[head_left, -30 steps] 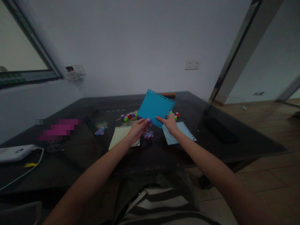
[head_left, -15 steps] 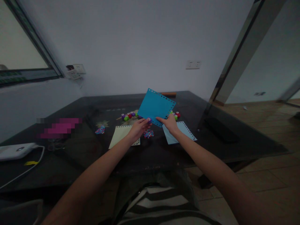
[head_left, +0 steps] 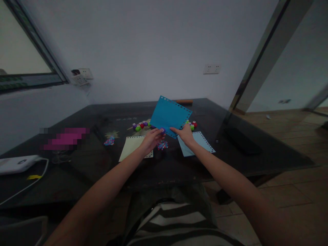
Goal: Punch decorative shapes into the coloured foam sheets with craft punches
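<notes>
A blue sheet of paper (head_left: 169, 116) is held up tilted above the table, with rows of holes along two edges. My right hand (head_left: 186, 135) pinches its lower right part, thumb on the front. At the sheet's lower left edge, my left hand (head_left: 151, 139) is closed around a small purple paper punch (head_left: 162, 130). Below the hands lie a pale yellow sheet (head_left: 129, 147) on the left and a light blue sheet (head_left: 198, 141) on the right, both with holes along edges. Between them is a pile of small coloured paper bits (head_left: 162, 145).
Several green, red and purple punches (head_left: 139, 126) stand behind the hands. Another pile of bits (head_left: 109, 140) lies at left. A white device (head_left: 19, 164) with a cable is on the far left. A dark flat object (head_left: 242, 141) lies right on the black table (head_left: 169, 171).
Almost nothing differs. The blue sheet has tilted very slightly, and both hands keep the same hold on the punch and the sheet.
</notes>
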The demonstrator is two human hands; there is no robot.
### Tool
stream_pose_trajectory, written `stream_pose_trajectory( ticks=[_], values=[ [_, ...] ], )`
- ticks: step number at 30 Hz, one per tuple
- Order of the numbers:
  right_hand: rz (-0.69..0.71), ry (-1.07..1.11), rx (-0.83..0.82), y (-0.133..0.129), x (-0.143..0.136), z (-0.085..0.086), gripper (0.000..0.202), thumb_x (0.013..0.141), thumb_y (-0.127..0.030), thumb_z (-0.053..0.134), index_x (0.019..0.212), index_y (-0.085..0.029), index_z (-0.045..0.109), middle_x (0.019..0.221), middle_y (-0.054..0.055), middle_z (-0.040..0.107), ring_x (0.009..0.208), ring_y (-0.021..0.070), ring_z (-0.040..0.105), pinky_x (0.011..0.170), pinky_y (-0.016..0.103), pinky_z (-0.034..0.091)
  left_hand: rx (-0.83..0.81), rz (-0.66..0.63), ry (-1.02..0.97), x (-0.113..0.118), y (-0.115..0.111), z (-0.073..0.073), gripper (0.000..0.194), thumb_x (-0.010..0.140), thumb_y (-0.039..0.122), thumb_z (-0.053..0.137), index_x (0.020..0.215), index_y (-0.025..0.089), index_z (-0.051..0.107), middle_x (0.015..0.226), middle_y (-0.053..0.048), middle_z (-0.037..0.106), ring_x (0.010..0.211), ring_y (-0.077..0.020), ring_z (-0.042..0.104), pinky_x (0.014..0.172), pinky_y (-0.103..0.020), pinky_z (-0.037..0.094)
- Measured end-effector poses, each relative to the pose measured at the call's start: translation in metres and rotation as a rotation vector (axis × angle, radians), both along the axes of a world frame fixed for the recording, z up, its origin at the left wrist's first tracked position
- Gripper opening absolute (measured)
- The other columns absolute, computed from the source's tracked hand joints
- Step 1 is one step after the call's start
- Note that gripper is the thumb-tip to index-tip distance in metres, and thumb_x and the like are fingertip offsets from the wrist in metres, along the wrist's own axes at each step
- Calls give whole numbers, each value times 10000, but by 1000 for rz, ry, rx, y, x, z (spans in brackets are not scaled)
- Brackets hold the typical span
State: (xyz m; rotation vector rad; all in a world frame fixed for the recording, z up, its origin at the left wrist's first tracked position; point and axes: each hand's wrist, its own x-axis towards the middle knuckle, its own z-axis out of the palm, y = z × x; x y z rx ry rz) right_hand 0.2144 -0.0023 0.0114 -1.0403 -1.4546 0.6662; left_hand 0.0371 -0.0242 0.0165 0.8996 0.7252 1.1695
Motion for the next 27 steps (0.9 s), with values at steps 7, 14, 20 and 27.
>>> stream_pose_trajectory(
  ticks=[7, 14, 20, 27],
  values=[
    [-24, -19, 20, -2, -1, 2, 404, 621, -352, 729, 970, -160, 662, 1023, 110, 699, 916, 263, 651, 888, 411, 492, 3, 2, 16, 1, 0, -1, 123, 693, 197, 736, 739, 126, 646, 726, -27, 656, 689, -109, 600, 685, -231, 455],
    [-29, -21, -17, -3, -1, 1, 321, 620, -365, 731, 864, -165, 673, 933, 90, 722, 836, 264, 665, 818, 414, 520, 35, 10, 104, -2, 7, -10, 255, 662, 349, 768, 753, 139, 654, 701, -10, 644, 614, -98, 581, 551, -212, 394],
    [-22, 5, 6, -3, -1, 2, 326, 623, -333, 734, 891, -157, 677, 957, 97, 720, 859, 265, 668, 843, 412, 512, 65, -1, 65, -2, 8, -9, 233, 656, 304, 779, 747, 127, 658, 668, -4, 624, 624, -83, 568, 579, -191, 416],
    [-19, 13, -7, -5, -1, 5, 313, 630, -330, 730, 885, -158, 677, 948, 98, 721, 837, 259, 669, 828, 397, 515, 46, -6, 38, -1, 6, -7, 181, 686, 248, 762, 773, 122, 665, 736, -24, 658, 653, -89, 588, 628, -202, 461]
  ],
)
